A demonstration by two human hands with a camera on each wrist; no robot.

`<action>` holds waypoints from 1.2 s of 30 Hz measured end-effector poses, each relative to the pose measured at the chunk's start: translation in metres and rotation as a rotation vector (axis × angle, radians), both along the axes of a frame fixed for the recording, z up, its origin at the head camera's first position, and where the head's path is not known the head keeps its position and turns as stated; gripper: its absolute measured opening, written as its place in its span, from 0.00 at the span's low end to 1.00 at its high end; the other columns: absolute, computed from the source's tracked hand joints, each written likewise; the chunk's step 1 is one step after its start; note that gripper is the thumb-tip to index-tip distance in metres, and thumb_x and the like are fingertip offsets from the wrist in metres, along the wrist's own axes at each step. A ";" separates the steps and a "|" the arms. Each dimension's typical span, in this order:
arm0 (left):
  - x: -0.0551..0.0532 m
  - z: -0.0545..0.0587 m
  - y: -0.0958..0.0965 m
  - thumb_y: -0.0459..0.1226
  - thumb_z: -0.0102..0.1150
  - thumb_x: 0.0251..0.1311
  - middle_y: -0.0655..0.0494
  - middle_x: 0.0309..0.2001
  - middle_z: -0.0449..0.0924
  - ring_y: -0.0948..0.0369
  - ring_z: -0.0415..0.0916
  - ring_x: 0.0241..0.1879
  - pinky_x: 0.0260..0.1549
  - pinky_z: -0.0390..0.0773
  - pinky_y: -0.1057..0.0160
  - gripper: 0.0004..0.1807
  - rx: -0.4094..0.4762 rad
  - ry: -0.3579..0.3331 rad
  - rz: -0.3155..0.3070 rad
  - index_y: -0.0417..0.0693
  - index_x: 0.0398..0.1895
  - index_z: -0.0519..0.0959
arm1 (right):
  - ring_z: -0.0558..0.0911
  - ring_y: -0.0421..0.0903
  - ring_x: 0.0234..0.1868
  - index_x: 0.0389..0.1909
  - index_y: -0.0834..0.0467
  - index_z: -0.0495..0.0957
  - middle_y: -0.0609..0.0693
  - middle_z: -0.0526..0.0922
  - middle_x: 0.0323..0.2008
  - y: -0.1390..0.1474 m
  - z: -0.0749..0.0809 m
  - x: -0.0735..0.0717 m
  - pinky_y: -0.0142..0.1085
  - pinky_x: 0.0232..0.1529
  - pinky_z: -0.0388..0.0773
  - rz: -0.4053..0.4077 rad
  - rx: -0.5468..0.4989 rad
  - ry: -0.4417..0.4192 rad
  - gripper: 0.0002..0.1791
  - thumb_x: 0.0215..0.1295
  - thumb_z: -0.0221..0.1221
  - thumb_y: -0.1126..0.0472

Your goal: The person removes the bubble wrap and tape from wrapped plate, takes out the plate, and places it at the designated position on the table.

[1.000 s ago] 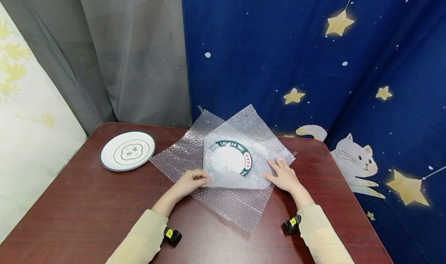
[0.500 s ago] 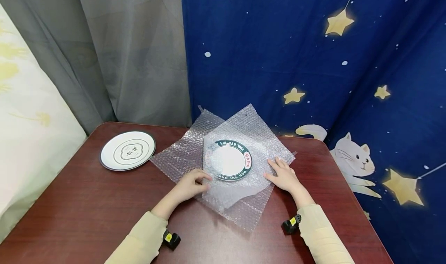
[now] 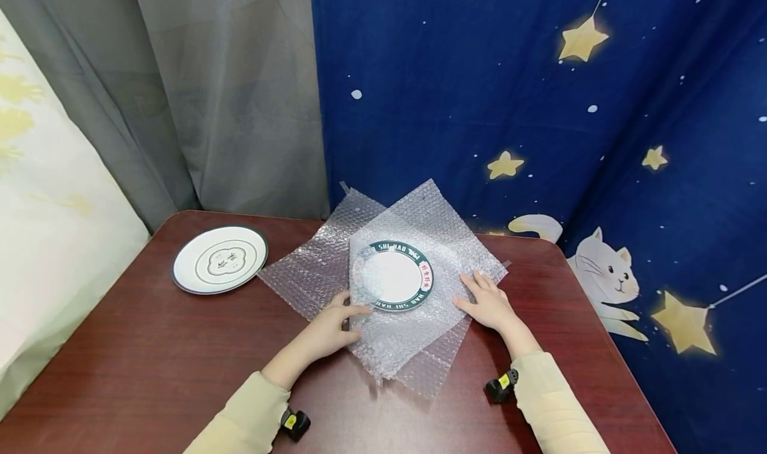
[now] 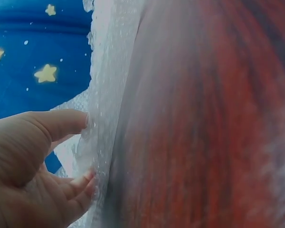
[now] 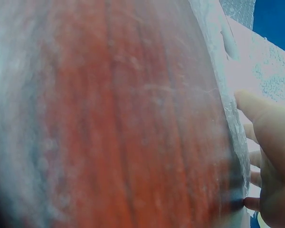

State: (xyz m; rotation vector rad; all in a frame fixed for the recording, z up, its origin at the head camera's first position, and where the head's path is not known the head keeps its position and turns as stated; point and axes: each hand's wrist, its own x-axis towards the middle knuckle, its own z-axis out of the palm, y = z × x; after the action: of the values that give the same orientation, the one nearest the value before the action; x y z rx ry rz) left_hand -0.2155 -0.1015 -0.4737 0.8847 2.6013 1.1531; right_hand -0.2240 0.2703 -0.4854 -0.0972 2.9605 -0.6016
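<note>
A round plate [image 3: 400, 277] with a dark green lettered rim lies amid bubble wrap [image 3: 422, 218]. Its left rim looks hazy, as if under a layer of the wrap. Another sheet of bubble wrap [image 3: 302, 264] spreads out beneath, at a different angle. My left hand [image 3: 326, 329] is at the wrap's lower left edge, thumb and fingers spread apart. In the left wrist view, the fingertips [image 4: 88, 178] meet the wrap's edge. My right hand [image 3: 488, 304] rests on the wrap's right side with fingers extended; the right wrist view shows its fingers [image 5: 251, 107] along the edge.
A white plate [image 3: 206, 247] with a dark rim and a flower-shaped centre print sits at the table's back left. The reddish-brown wooden table [image 3: 180, 354] ends at the back against a grey curtain [image 3: 240, 108] and a blue starry curtain [image 3: 431, 74].
The lower flap of wrap, earlier folded up over the plate's bottom, has dropped toward the table's front. My left hand has let it go and spread its fingers. My right hand stays put.
</note>
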 end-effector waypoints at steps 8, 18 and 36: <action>0.006 0.000 0.004 0.33 0.66 0.53 0.23 0.67 0.49 0.33 0.55 0.64 0.57 0.64 0.38 0.18 -0.062 0.055 0.006 0.49 0.50 0.83 | 0.45 0.65 0.71 0.72 0.56 0.58 0.66 0.48 0.72 0.001 -0.002 0.000 0.66 0.63 0.45 -0.002 0.004 -0.002 0.41 0.65 0.53 0.37; 0.013 0.002 0.002 0.35 0.67 0.54 0.30 0.70 0.47 0.35 0.53 0.66 0.59 0.61 0.37 0.17 -0.118 0.121 0.013 0.50 0.49 0.84 | 0.45 0.65 0.72 0.72 0.56 0.58 0.66 0.48 0.72 0.001 -0.002 0.000 0.66 0.63 0.44 0.002 0.002 -0.003 0.41 0.65 0.53 0.37; 0.015 0.000 0.000 0.40 0.67 0.54 0.29 0.70 0.46 0.34 0.51 0.66 0.61 0.57 0.37 0.32 -0.166 0.098 0.067 0.35 0.61 0.73 | 0.45 0.64 0.72 0.73 0.57 0.57 0.66 0.48 0.72 0.002 -0.004 -0.001 0.66 0.63 0.45 0.015 0.013 -0.001 0.42 0.65 0.52 0.36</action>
State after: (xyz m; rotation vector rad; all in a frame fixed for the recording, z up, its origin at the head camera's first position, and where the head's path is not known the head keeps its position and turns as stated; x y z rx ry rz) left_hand -0.2008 -0.1017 -0.4739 0.8453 2.7768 0.9130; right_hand -0.2254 0.2719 -0.4891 -0.1179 2.9593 -0.5808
